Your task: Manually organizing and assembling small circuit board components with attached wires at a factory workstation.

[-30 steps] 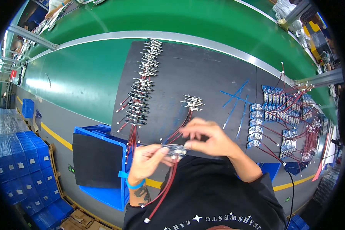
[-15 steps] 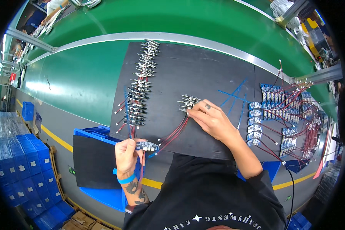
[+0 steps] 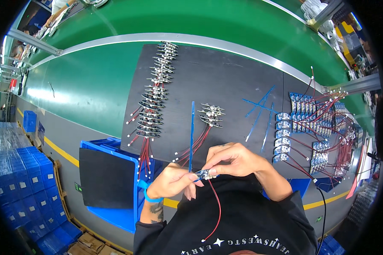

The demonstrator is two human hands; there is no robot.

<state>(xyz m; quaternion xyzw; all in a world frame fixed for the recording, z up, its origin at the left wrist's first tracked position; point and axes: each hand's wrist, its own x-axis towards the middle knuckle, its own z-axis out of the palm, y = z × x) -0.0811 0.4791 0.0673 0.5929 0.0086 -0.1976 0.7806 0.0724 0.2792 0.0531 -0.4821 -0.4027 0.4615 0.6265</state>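
A small circuit board with white connectors is between my two hands, close to my body. My left hand pinches its left end. From that hand a thin blue strip sticks up and away from me. My right hand is closed on the board's right end with thumb and fingers. A red wire hangs from the board over my shirt, a small white plug at its end. Just beyond my hands, a short stack of boards lies on the black mat, its red wires trailing toward me.
A long row of boards with red wires runs down the mat's left side. More boards and tangled wires lie on the right. Loose blue strips rest between. A blue bin stands at left below the table.
My right hand has left the short stack and come back to the board in my left hand. My left hand has moved right, and the blue strip now points away from me.
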